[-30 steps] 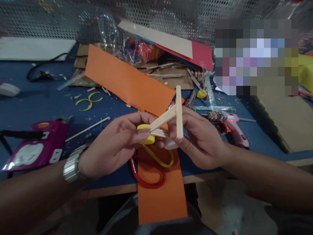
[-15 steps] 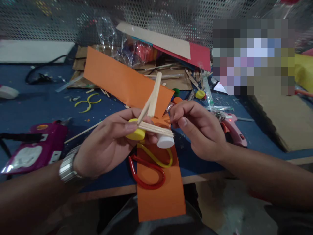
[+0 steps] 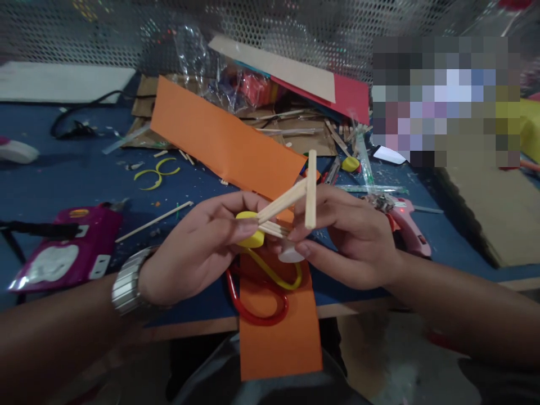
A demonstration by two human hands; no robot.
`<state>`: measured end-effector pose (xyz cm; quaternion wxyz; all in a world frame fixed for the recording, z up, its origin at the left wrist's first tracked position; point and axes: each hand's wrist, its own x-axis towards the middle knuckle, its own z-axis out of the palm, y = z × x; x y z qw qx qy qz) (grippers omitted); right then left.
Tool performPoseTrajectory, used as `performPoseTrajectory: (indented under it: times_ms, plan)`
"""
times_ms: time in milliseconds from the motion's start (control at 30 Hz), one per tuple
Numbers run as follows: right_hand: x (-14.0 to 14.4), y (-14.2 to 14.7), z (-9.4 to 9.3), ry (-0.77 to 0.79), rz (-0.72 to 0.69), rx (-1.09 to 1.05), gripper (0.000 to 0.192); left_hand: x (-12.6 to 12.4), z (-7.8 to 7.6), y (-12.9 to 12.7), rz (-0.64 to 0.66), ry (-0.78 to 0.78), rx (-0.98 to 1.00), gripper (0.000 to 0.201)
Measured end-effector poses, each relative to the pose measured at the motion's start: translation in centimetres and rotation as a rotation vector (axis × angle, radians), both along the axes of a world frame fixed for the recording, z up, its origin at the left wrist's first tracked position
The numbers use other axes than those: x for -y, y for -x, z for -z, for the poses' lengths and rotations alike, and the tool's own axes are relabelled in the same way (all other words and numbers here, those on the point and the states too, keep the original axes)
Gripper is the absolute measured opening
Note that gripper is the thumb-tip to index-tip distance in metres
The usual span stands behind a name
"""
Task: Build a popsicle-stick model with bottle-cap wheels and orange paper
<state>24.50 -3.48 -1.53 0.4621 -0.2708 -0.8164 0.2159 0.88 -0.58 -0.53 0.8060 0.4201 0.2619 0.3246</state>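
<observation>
– What's biggest?
– The table [image 3: 88, 180], blue and strewn with scraps. A cardboard slab [image 3: 498, 225] lies at its right end.
– Next?
– A long orange sheet [image 3: 223, 140] slants across the middle. A second, the near sheet [image 3: 280, 357], lies below the hands, reaching past the table's front edge. Over on the left sits a purple box [image 3: 88, 247] with a black cable across it.
– And the hands?
– The left hand [image 3: 194, 250] grips the sticks [image 3: 280, 203] where they meet, thumb on top. The right hand [image 3: 354, 239] has its thumb and fingers closed on the white cap, other fingers curled behind the sticks.
– Where are those sticks, exactly?
– Held up between the two hands, above the near sheet. They spread in a V from the left thumb, and a cross stick [image 3: 311, 188] stands at the upper arm's end. I can't tell whether it's fixed there.
– Anything smaller?
– A pink glue gun [image 3: 411, 228] just beyond the right wrist, a red loop [image 3: 264, 322] and a yellow loop [image 3: 291, 286] over the near sheet. Then the yellow cap [image 3: 252, 239] under the left thumb, and the white cap [image 3: 290, 254] at the V's lower arm.
</observation>
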Motion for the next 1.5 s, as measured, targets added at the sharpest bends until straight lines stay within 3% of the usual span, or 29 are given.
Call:
performPoseTrajectory:
  times_ms: [333,500,833,1133,1300,1500]
  plan:
    - [0.2,0.4,0.1,0.223,-0.148,-0.04,0.013,0.3,0.2,0.0,-0.001,0.04,-0.016,0.026]
    - [0.4,0.5,0.5,0.29,-0.131,-0.115,0.017,0.5,0.7,0.3,0.021,-0.141,-0.082,0.032]
    - [0.6,0.3,0.2,0.304,-0.134,-0.051,0.012,0.4,1.0,0.3,0.047,-0.296,-0.188,0.025]
    - [0.2,0.4,-0.3,0.254,-0.161,0.051,0.009,0.7,0.3,0.1,0.066,-0.175,-0.201,0.026]
    - [0.3,0.4,0.0,0.249,-0.176,0.028,0.01,0.4,0.2,0.3,0.02,-0.243,-0.276,0.029]
    - [0.7,0.4,0.2,0.314,-0.174,-0.093,0.01,0.4,0.3,0.3,0.025,-0.243,-0.223,0.029]
